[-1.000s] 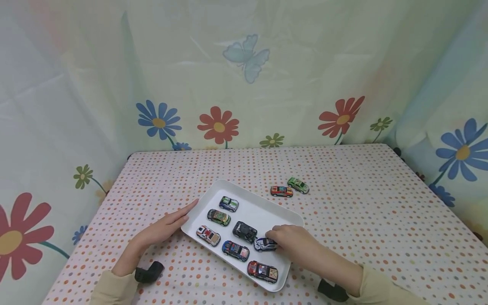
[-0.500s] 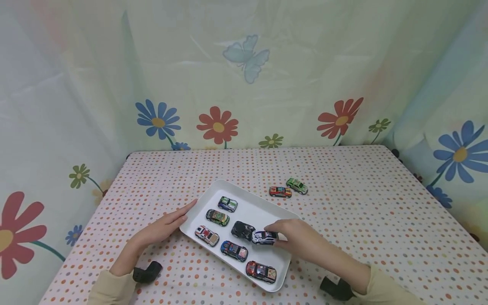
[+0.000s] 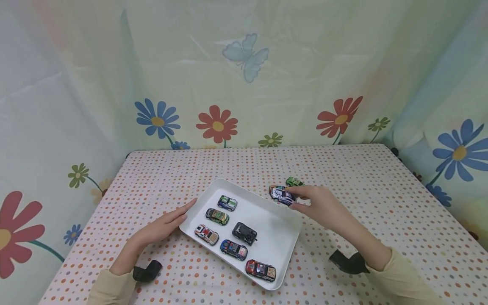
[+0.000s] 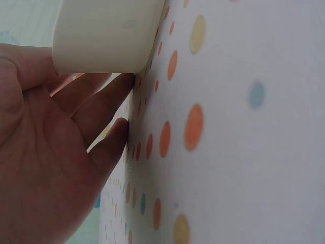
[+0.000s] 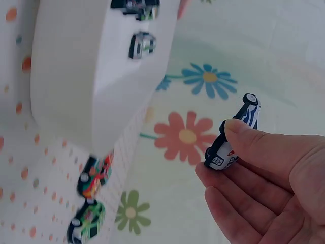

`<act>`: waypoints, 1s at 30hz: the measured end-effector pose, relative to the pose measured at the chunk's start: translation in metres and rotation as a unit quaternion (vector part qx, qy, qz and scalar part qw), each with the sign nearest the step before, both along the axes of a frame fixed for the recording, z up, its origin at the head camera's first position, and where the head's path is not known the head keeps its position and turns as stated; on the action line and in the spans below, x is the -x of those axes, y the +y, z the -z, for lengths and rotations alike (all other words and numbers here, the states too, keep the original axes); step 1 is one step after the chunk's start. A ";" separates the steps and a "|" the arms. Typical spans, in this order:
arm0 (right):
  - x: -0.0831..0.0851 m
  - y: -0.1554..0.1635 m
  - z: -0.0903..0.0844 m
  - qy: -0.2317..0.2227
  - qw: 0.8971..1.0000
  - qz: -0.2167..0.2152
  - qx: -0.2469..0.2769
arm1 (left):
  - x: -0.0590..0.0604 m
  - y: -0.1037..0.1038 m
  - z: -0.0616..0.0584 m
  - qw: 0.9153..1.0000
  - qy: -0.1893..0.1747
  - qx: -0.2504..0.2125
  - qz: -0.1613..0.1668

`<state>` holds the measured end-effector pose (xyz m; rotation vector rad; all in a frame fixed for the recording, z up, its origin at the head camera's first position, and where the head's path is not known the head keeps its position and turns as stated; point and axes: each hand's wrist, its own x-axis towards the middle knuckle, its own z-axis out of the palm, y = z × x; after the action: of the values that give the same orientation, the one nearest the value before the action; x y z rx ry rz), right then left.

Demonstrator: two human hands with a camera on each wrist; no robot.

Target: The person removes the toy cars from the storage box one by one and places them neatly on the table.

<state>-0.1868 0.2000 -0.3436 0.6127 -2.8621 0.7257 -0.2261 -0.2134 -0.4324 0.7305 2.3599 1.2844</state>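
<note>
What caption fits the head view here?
Right hand pinches a white-and-blue toy car above the tray's far corner while the left hand rests against the tray's edge.

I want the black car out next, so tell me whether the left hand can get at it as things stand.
Probably yes. The left hand rests flat against the white tray edge, holding nothing. The black car sits mid-tray; the green and red-and-white cars lie between, low enough to reach over.

head: high, forward-down, far | wrists: close, low beside palms | shared: white tray (image 3: 284, 250) (image 4: 101, 40) (image 5: 96, 76)
</note>
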 end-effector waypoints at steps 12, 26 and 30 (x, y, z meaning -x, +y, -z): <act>0.032 0.039 0.022 -0.015 0.997 0.076 -0.016 | 0.000 0.000 0.000 1.000 -0.002 -0.002 0.001; 0.043 0.057 0.051 -0.062 0.991 0.103 -0.063 | -0.001 0.001 -0.002 1.000 -0.003 0.001 -0.001; 0.043 0.054 0.052 -0.093 0.987 0.107 -0.069 | -0.001 0.001 -0.002 1.000 -0.003 -0.003 0.000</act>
<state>-0.2293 0.2545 -0.3960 0.2562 -3.1056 0.5840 -0.2251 -0.2124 -0.4303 0.7274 2.3513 1.2918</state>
